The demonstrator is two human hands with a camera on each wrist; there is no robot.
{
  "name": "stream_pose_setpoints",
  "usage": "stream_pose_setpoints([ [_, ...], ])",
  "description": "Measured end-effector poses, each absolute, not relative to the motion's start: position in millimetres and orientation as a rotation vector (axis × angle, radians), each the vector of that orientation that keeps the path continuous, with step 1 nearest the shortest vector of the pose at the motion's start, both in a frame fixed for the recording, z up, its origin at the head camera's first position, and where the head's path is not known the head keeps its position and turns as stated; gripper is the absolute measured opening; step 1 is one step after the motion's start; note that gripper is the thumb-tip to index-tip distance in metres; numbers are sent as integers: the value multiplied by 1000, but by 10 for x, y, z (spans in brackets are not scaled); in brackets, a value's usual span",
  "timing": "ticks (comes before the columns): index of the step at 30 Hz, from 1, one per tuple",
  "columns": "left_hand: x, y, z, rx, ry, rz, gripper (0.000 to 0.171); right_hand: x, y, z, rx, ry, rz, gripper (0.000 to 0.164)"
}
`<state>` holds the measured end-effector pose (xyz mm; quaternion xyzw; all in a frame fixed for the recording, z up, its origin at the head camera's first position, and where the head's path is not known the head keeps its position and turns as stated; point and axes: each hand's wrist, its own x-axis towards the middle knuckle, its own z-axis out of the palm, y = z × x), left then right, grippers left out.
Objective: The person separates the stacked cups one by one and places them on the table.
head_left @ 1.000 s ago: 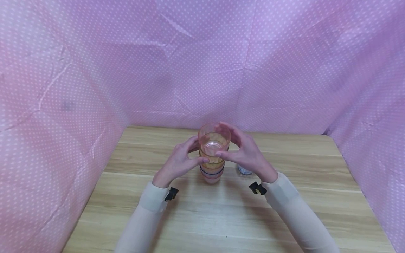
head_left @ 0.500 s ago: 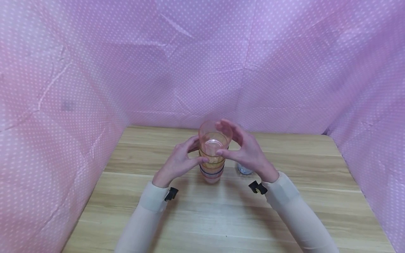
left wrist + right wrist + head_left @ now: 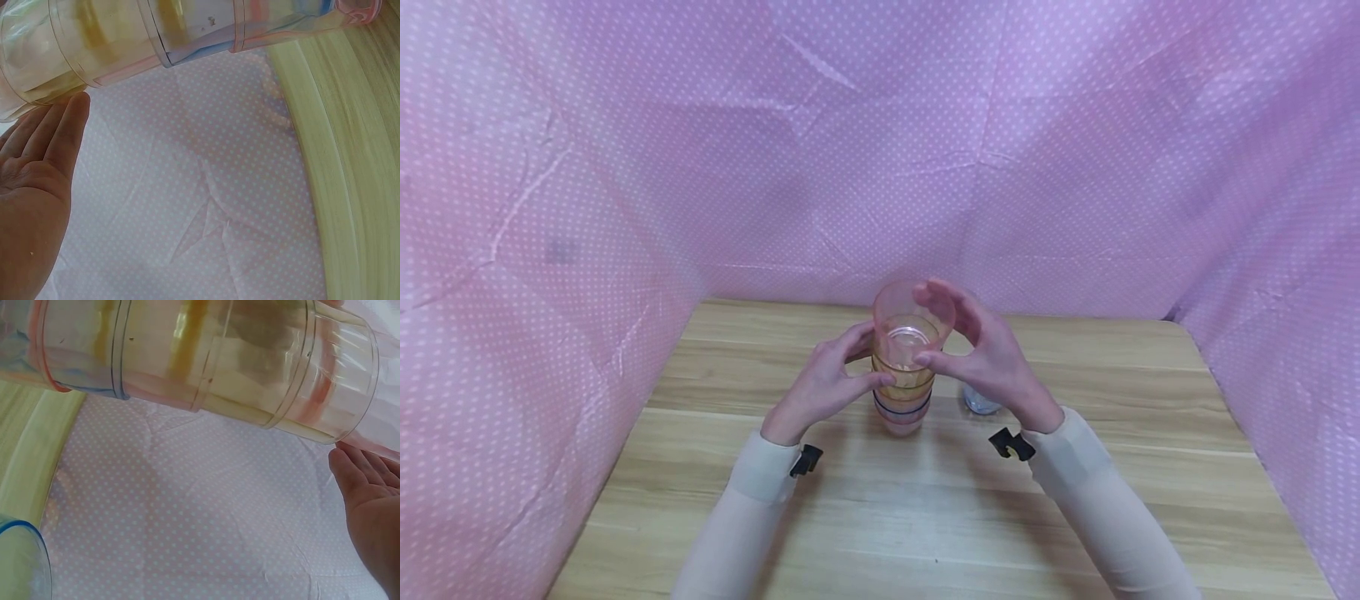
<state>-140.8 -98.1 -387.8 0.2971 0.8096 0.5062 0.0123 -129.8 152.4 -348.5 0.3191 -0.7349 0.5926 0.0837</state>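
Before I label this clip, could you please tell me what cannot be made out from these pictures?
Head view: the right hand hides most of the separate cup.
Head view: the cup stack hides part of the left hand behind it.
Left wrist view: the top edge cuts off part of the cup stack.
Right wrist view: frame edges cut off both ends of the cup stack.
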Motion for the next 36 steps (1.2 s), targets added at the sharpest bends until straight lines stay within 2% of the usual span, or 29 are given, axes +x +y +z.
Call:
stream_pose_setpoints([
  [36, -1406, -983, -3882, 882, 2506, 1586, 76, -1195, 1592, -3346, 973, -2000, 1873, 84],
])
